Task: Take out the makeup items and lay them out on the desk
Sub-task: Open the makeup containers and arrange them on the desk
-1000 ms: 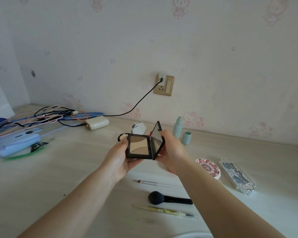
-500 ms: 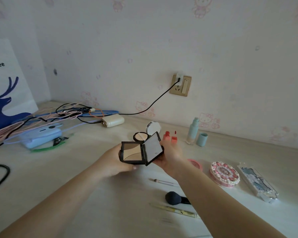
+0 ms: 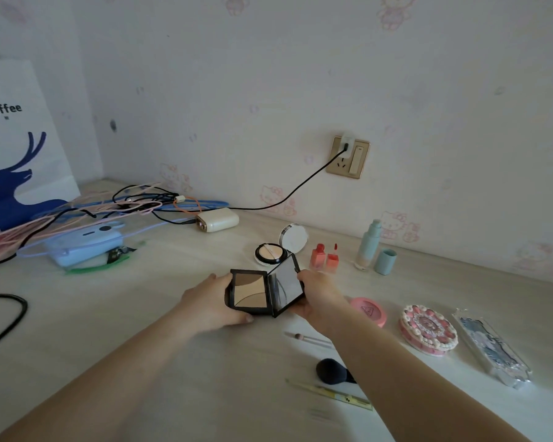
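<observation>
Nearest, short of the fingers on the right-hand side, a dark powder brush point(image 3: 332, 371) and a slim yellow pencil point(image 3: 332, 394) lie on the desk point(image 3: 134, 314). Both hands grip the open black contour palette point(image 3: 262, 292) just above the desk: left hand point(image 3: 209, 303) closed around the pan half, right hand point(image 3: 318, 296) clasping the raised mirror lid. Beyond the fingertips sit an open round cushion compact point(image 3: 273, 250), two red lip tints point(image 3: 324, 258) and a pale green bottle point(image 3: 368, 244).
</observation>
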Demonstrator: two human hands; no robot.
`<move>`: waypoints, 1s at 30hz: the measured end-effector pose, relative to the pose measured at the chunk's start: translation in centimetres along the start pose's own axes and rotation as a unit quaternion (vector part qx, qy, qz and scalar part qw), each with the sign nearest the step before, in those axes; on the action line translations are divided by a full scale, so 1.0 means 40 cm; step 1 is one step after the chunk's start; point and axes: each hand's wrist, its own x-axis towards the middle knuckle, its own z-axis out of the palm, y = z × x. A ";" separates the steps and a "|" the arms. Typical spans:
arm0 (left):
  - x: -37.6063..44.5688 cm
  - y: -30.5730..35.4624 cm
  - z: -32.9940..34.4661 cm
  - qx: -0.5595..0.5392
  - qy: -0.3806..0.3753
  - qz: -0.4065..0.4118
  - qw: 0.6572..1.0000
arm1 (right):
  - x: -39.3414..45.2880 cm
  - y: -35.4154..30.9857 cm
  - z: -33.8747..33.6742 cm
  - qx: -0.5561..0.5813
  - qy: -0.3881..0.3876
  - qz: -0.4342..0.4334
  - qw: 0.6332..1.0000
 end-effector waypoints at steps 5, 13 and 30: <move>0.006 0.007 0.010 0.028 0.022 -0.021 0.999 | 0.051 0.016 -0.017 0.002 -0.017 -0.007 1.000; 0.019 -0.005 0.007 0.033 0.042 -0.044 0.998 | 0.023 -0.005 -0.023 -0.049 -0.029 -0.026 0.998; 0.013 0.009 -0.004 0.005 0.052 -0.056 0.997 | 0.060 0.005 -0.058 -0.186 0.006 -0.079 0.979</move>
